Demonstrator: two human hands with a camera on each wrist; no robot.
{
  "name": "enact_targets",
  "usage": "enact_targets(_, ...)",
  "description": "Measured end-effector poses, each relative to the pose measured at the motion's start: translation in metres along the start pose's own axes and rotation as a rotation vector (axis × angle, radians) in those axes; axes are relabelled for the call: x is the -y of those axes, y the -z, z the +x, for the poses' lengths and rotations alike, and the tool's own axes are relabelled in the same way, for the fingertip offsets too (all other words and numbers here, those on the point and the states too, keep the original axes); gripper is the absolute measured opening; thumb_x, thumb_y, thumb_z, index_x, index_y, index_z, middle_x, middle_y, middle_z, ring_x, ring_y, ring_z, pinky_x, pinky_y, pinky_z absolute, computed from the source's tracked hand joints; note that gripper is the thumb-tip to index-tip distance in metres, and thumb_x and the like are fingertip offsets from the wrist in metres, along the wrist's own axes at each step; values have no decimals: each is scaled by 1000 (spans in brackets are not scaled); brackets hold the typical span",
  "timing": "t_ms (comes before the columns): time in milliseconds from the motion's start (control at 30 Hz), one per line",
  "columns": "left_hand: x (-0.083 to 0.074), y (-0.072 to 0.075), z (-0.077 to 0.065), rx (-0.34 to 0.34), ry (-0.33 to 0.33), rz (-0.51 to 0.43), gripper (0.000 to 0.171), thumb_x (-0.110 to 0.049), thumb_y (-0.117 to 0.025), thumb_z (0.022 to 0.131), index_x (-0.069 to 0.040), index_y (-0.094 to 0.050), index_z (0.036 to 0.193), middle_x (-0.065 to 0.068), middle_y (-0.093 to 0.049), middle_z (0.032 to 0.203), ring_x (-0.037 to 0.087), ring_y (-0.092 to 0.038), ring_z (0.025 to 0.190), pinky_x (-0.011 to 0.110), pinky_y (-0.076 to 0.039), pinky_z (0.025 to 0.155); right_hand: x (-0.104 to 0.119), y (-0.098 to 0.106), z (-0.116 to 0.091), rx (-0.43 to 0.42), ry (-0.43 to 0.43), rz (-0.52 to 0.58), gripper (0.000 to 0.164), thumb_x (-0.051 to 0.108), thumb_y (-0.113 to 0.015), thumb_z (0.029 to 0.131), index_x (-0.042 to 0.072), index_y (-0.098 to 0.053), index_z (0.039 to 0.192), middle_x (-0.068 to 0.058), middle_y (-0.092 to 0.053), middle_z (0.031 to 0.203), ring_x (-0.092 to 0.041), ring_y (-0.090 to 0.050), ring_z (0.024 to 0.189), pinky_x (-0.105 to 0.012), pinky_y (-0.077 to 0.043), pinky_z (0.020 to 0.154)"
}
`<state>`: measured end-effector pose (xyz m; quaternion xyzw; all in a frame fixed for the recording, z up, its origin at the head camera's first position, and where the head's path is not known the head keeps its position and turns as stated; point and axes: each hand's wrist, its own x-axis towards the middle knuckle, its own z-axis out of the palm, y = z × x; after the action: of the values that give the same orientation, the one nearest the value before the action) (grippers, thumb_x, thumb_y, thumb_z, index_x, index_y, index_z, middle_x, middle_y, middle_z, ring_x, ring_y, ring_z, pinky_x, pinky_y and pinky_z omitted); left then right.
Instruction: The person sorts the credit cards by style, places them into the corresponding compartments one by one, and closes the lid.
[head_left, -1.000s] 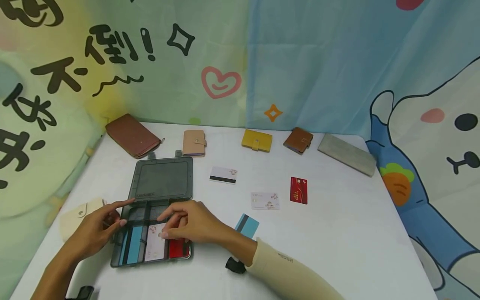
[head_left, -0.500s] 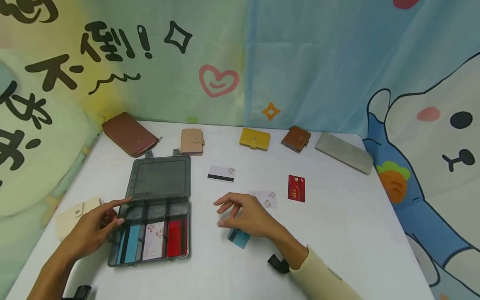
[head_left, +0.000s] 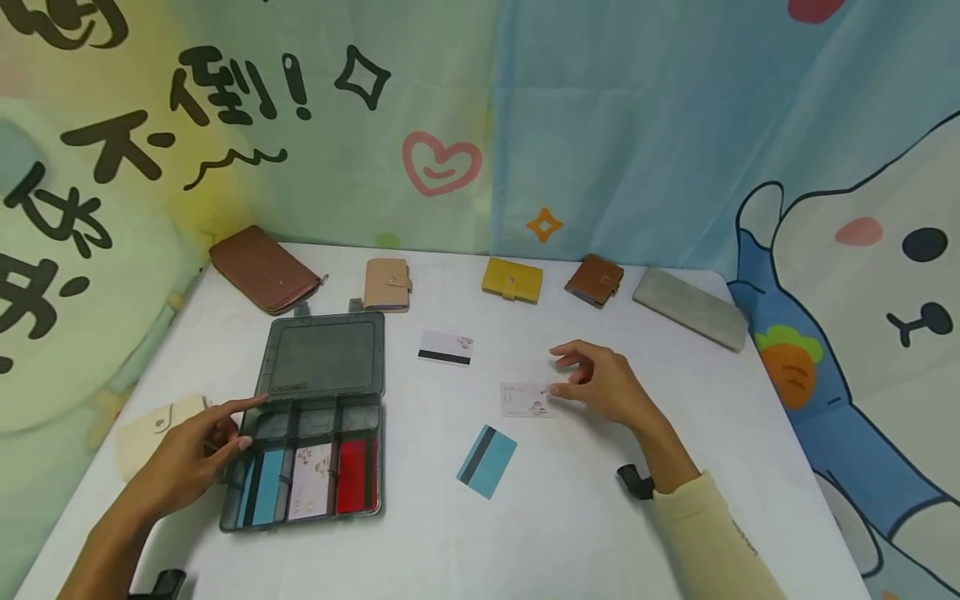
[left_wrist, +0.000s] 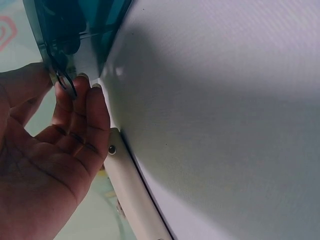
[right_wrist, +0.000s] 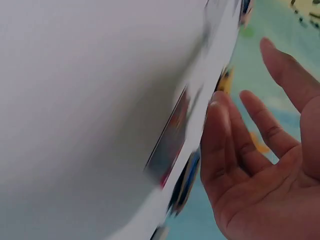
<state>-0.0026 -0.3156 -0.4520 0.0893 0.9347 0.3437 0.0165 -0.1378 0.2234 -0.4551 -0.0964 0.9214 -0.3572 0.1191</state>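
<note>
My left hand (head_left: 187, 454) grips the left side of a dark see-through plastic case (head_left: 322, 354); in the left wrist view its fingertips (left_wrist: 96, 92) curl at the case's edge. The lid lies folded back. Inside the front compartments are blue cards (head_left: 267, 487), a white flowered card (head_left: 309, 482) and a red card (head_left: 352, 477). My right hand (head_left: 603, 383) hovers with thumb and fingers apart, nothing between them, its thumb overlapping the right end of a white flowered card (head_left: 522, 400) in the head view. A blue striped card (head_left: 487, 462) lies nearer, left of that hand.
A white striped card (head_left: 446, 347) lies farther back. Along the rear edge stand a maroon zip wallet (head_left: 262, 271), a beige card holder (head_left: 387, 284), a yellow one (head_left: 513, 280), a brown one (head_left: 595, 280) and a grey wallet (head_left: 692, 308). A cream wallet (head_left: 153, 429) is beside the left hand.
My right hand has left the case and moved rightward, past the blue card, to the white flowered card. The red card on the table is now hidden behind it. The left hand keeps its place.
</note>
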Motion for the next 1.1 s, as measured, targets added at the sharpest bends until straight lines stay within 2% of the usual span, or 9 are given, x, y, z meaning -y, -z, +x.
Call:
enact_targets(133, 0, 0, 0, 11, 11, -2, 59, 1, -70, 90, -14, -52, 145, -1, -53, 77, 3, -47, 64, 24, -38, 54, -20, 16, 0, -40, -86, -81, 59, 31, -84, 81, 21, -61, 133, -10, -60, 122, -29, -53, 109, -42, -53, 84)
enact_targets(233, 0, 0, 0, 11, 19, -5, 59, 0, -70, 90, -14, -53, 144, 0, -53, 77, 3, -48, 64, 24, -39, 54, -30, 23, -2, -66, -146, -136, 63, 32, -85, 80, 19, -58, 135, -15, -53, 127, -34, -48, 118, -51, -53, 89)
enact_targets(367, 0, 0, 0, 11, 12, -10, 59, 1, -70, 89, -14, -53, 144, -1, -53, 77, 3, -48, 63, 24, -40, 53, -38, 26, -2, -79, -195, -199, 69, 33, -87, 76, 12, -56, 135, -21, -50, 122, -37, -46, 115, -55, -50, 89)
enact_targets(533, 0, -1, 0, 12, 5, -3, 60, 2, -70, 89, -14, -53, 144, -1, -52, 76, 3, -47, 63, 24, -39, 53, -42, 24, 2, -83, -211, -221, 71, 34, -89, 73, 4, -55, 128, -21, -51, 114, -34, -46, 108, -49, -53, 82)
enact_targets(667, 0, -1, 0, 14, 16, -1, 60, 1, -70, 89, -14, -53, 144, -1, -53, 77, 3, -48, 64, 24, -40, 54, -41, 22, 7, -91, -224, -188, 67, 29, -89, 74, 4, -51, 122, -19, -51, 111, -34, -47, 108, -43, -54, 75)
enact_targets(800, 0, 0, -1, 16, 23, 2, 59, 1, -69, 90, -14, -52, 145, 0, -53, 78, 4, -48, 64, 24, -39, 54, -31, 19, 11, -130, -227, -93, 52, 21, -82, 83, 10, -51, 124, -16, -55, 111, -32, -52, 103, -38, -56, 72)
enact_targets(933, 0, 0, -1, 10, 16, 2, 59, 1, -70, 90, -14, -53, 145, 0, -52, 78, 4, -47, 64, 24, -39, 54, -12, 10, 13, -201, -205, 1, 37, 19, -75, 90, 19, -58, 123, -11, -58, 110, -27, -56, 92, -34, -58, 70)
enact_targets(1000, 0, 0, 0, 4, 9, -1, 59, 1, -70, 89, -14, -53, 144, 0, -52, 77, 4, -48, 63, 24, -39, 54, 2, 3, 12, -228, -186, 45, 33, 21, -75, 90, 22, -62, 121, -8, -59, 108, -25, -57, 87, -32, -57, 68)
enact_targets(1100, 1, 0, 1, -4, -4, -7, 59, 2, -70, 90, -13, -53, 144, 0, -52, 77, 4, -48, 63, 24, -39, 53, 23, -7, 10, -225, -142, 119, 30, 23, -76, 89, 23, -65, 117, -5, -61, 106, -24, -59, 81, -30, -56, 65)
